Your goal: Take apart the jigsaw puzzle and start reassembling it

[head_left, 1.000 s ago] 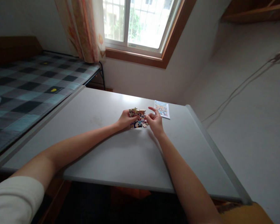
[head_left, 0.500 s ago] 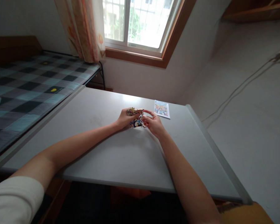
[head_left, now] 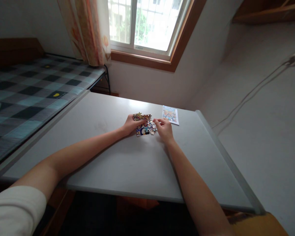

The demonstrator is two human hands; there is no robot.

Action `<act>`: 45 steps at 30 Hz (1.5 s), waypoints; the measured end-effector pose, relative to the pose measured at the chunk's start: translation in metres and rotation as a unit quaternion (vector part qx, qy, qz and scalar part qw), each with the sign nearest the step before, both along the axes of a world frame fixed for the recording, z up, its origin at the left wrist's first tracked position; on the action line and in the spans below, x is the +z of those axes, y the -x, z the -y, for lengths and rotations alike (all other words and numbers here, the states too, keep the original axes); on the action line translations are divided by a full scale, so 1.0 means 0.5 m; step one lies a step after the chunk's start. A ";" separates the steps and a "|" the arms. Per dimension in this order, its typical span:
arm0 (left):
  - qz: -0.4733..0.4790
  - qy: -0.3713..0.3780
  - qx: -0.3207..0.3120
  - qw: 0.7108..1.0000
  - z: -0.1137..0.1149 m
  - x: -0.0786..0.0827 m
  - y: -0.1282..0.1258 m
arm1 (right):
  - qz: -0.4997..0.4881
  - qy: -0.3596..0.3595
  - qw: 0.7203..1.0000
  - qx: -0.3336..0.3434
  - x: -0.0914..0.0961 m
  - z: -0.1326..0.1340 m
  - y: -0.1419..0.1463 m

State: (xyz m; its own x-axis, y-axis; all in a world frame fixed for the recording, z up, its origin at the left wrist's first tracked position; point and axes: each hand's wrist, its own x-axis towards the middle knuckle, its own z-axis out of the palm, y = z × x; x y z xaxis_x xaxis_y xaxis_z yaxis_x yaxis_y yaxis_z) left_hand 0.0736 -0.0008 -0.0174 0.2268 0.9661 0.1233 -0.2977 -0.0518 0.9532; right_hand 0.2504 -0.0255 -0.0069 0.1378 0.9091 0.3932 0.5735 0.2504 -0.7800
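Observation:
A partly joined jigsaw puzzle section (head_left: 144, 131), printed with a blue and white cartoon face, is in my left hand (head_left: 132, 125). The thumb of that hand lies across its front; the fingers behind are hidden. Several loose puzzle pieces (head_left: 152, 127) lie in a small heap at the section's right side. Just right of this heap is my right hand (head_left: 164, 128), with thumb and forefinger pinched together. Whatever may be between those fingertips is too small to make out.
Behind my right hand a printed picture card (head_left: 170, 114) lies flat on the grey-white table (head_left: 127, 164). A bed with a checked cover (head_left: 51, 87) stands along the left side. The wall (head_left: 260, 131) runs close by on the right.
My right hand has drawn back to the right from the puzzle section, its fingers closing into a pinch. The loose pieces now show more. My left hand has stayed nearly still.

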 end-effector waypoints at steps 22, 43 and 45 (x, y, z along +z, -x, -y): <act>-0.076 -0.064 -0.013 0.995 0.008 0.007 0.002 | -0.152 0.125 0.975 0.103 0.019 0.011 0.025; -0.007 0.022 -0.045 0.999 0.007 0.008 0.004 | -0.074 0.019 0.992 0.100 0.017 0.005 0.015; -0.015 0.011 -0.040 0.999 0.006 0.007 0.004 | -0.089 0.026 0.991 0.096 0.016 0.005 0.016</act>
